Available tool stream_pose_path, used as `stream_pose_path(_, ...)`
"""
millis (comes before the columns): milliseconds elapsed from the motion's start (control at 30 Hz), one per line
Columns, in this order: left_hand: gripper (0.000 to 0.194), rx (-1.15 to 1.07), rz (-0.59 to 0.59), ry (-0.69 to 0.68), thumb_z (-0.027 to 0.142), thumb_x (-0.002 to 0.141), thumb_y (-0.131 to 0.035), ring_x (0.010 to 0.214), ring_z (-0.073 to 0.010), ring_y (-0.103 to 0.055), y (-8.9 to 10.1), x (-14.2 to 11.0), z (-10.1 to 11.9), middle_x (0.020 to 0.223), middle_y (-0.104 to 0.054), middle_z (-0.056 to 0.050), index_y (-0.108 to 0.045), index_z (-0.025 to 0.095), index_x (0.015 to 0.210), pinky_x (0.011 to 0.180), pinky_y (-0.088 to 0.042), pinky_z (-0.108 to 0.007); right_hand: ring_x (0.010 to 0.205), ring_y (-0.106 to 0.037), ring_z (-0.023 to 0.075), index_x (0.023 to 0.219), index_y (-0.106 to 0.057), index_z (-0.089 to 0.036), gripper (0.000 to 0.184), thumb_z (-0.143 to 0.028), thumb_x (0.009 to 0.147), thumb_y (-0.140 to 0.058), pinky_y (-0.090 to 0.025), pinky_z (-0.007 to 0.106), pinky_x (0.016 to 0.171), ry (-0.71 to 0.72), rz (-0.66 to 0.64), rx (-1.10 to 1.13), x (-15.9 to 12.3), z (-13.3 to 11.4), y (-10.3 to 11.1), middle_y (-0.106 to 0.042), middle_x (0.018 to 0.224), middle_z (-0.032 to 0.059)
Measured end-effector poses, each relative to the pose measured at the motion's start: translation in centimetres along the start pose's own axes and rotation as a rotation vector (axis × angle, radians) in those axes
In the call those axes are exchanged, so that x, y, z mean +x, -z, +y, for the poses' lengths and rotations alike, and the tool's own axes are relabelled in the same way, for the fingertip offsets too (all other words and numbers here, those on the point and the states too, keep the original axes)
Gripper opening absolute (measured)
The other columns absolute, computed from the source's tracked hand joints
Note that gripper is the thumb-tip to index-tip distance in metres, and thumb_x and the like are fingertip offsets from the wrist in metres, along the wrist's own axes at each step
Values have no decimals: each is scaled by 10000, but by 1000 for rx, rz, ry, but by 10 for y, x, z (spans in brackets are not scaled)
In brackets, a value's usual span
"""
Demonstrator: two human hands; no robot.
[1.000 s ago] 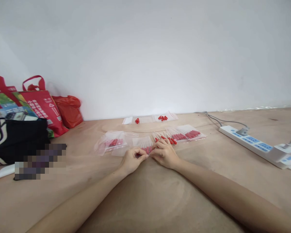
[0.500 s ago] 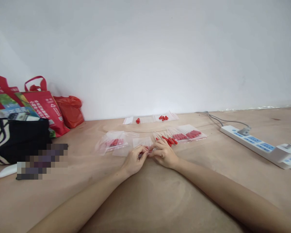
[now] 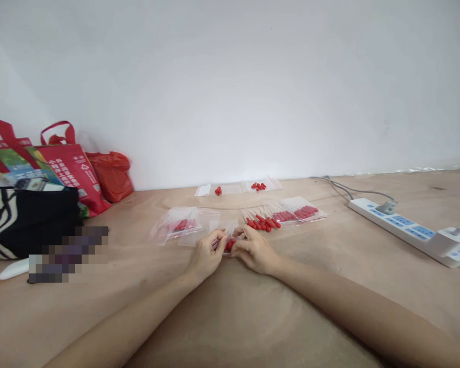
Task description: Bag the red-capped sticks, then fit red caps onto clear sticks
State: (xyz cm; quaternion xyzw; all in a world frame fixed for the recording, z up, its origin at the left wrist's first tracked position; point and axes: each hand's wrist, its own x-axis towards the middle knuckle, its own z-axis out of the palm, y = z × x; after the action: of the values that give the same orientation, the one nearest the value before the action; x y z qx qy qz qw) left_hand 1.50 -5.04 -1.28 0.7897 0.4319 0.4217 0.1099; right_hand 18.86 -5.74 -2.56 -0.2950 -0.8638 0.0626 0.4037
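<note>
Between my two hands is a small clear zip bag (image 3: 229, 245) with red-tipped sticks in it. My left hand (image 3: 209, 251) pinches its left side, fingers closed. On the other side my right hand (image 3: 254, 250) has its thumb and fingers closed on the bag's right edge. Part of the bag is hidden behind the fingers. Just beyond my right hand lies a loose pile of red-tipped white sticks (image 3: 266, 223). Filled clear bags (image 3: 305, 210) lie to the right of that pile. More clear bags (image 3: 180, 225), some with red tips inside, overlap to the left of my hands.
Near the wall lie red pieces (image 3: 258, 186) and a small bag (image 3: 203, 190). A white power strip (image 3: 402, 227) with a grey cable lies at right. Red shopping bags (image 3: 67, 168), a red plastic bag (image 3: 111, 176) and a black striped cloth item (image 3: 42, 220) stand at left.
My right hand has drawn back slightly toward me, uncovering more of the loose stick pile. The red tips in the bag between my hands now show more clearly.
</note>
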Motion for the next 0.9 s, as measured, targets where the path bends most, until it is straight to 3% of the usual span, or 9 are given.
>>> stream_pose_path(100,171,16,56,-49,219,808,-449,880,-166,-585,1,-2,4,807,-630,-39,-572,171,700,790,-455,-281,1005,-502,174,743,-627,-174,85,-190,759,-545,-438,301,814,-81,6,107,-4,1,8,-487,1057,99)
stream_pose_path(200,173,-15,-8,-93,231,810,-469,793,-144,-591,1,-7,13,810,-629,-42,-605,175,719,738,-470,-259,1053,-505,188,778,-651,-183,131,-215,777,-523,-450,313,833,-182,44,181,-7,-1,12,-563,1028,96)
stream_pose_path(367,202,-102,-204,-191,218,831,-442,827,-135,-596,4,-11,21,879,-644,-52,-640,176,821,767,-477,-248,862,-604,175,736,-682,-197,163,-171,729,-522,-497,311,738,-394,161,278,-8,9,7,-650,859,64)
stream_pose_path(467,208,-36,-187,-175,236,818,-465,938,-162,-567,9,-6,11,979,-623,-67,-621,179,943,857,-452,-303,815,-608,164,725,-678,-179,168,-121,671,-531,-501,304,708,-469,150,350,-11,25,7,-644,874,68)
stream_pose_path(567,277,56,-161,-112,273,793,-500,1047,-197,-514,14,0,-3,1100,-572,-81,-579,189,1044,929,-406,-368,803,-597,141,800,-667,-170,250,-76,642,-497,-494,282,692,-436,53,458,-15,40,13,-619,934,68)
stream_pose_path(700,398,80,-255,-60,313,795,-497,1101,-215,-479,17,1,-10,1181,-529,-95,-491,193,1174,944,-390,-397,705,-568,97,906,-639,-171,337,-54,641,-467,-475,248,619,-355,-120,537,-16,45,26,-566,1004,69)
stream_pose_path(800,467,94,-358,-98,326,773,-533,1152,-231,-438,18,-1,-6,1239,-493,-93,-453,205,1217,969,-361,-411,821,-547,129,962,-632,-199,337,-91,658,-532,-459,280,699,-290,-179,411,-14,38,34,-520,1057,66)
stream_pose_path(900,435,108,-403,-122,316,764,-545,1116,-228,-469,18,-3,-2,1205,-523,-87,-487,215,1183,947,-382,-396,947,-480,186,928,-654,-204,310,-220,619,-671,-409,342,816,-217,-120,176,-12,29,37,-489,1022,67)
